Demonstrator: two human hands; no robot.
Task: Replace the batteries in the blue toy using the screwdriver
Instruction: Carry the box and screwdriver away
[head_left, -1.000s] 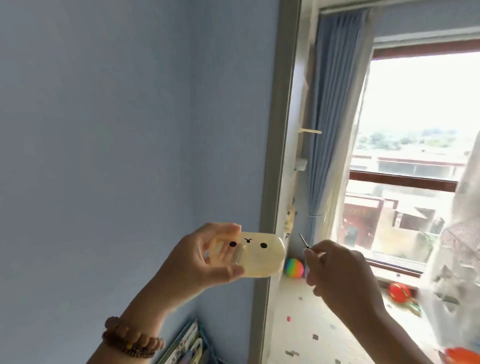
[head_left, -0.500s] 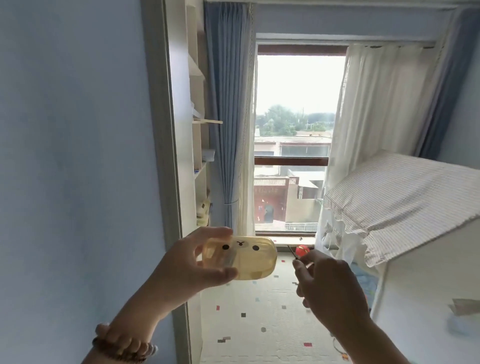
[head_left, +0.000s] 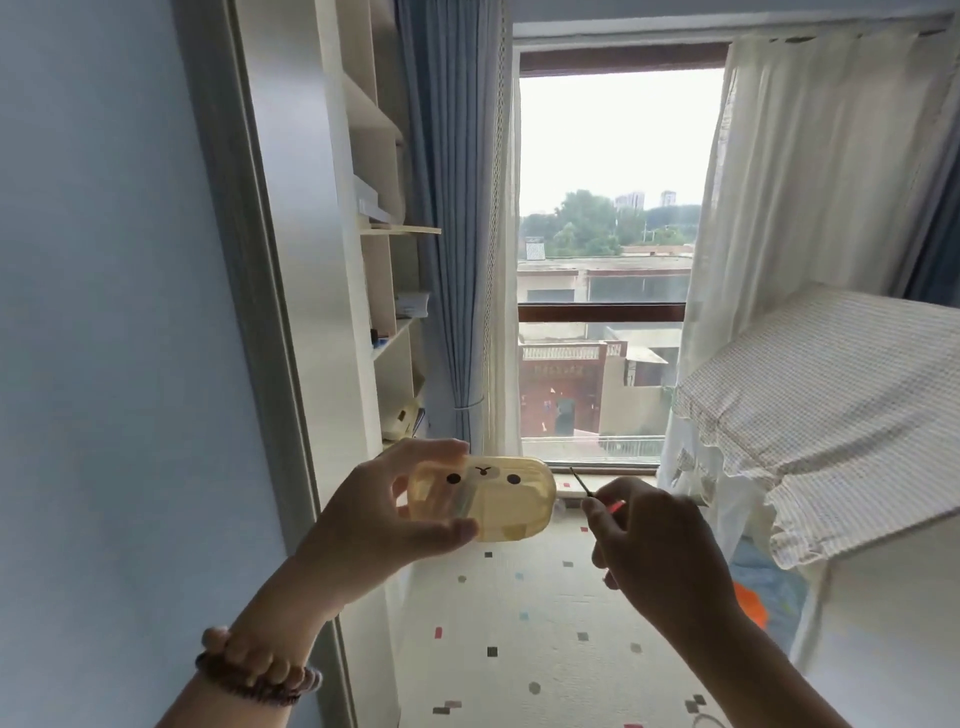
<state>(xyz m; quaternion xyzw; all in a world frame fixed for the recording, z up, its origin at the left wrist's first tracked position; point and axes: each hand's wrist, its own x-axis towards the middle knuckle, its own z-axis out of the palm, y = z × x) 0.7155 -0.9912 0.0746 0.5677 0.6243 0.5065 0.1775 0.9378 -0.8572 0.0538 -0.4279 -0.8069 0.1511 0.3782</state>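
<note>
My left hand (head_left: 371, 519) grips a translucent yellowish capsule-shaped case (head_left: 498, 501) with a small animal face printed on it, held sideways at chest height; thumb below, fingers over its top left end. Something pale lies inside the case, too blurred to name. My right hand (head_left: 654, 545) pinches a thin screwdriver (head_left: 584, 484) with a red handle part showing between the fingers; its dark tip points up and left, a short gap from the case's right end. No blue toy is in view.
A blue wall (head_left: 104, 312) and door frame (head_left: 249, 260) stand at the left, shelves (head_left: 384, 260) beyond. Ahead is a window (head_left: 602, 260) with curtains (head_left: 447, 208). A cloth-covered white tent-like structure (head_left: 831, 415) fills the right. A speckled play mat (head_left: 519, 623) covers the floor.
The view has swung right, from the blue wall toward the window and the covered structure. Both hands keep their grip; the case and the screwdriver stay close together.
</note>
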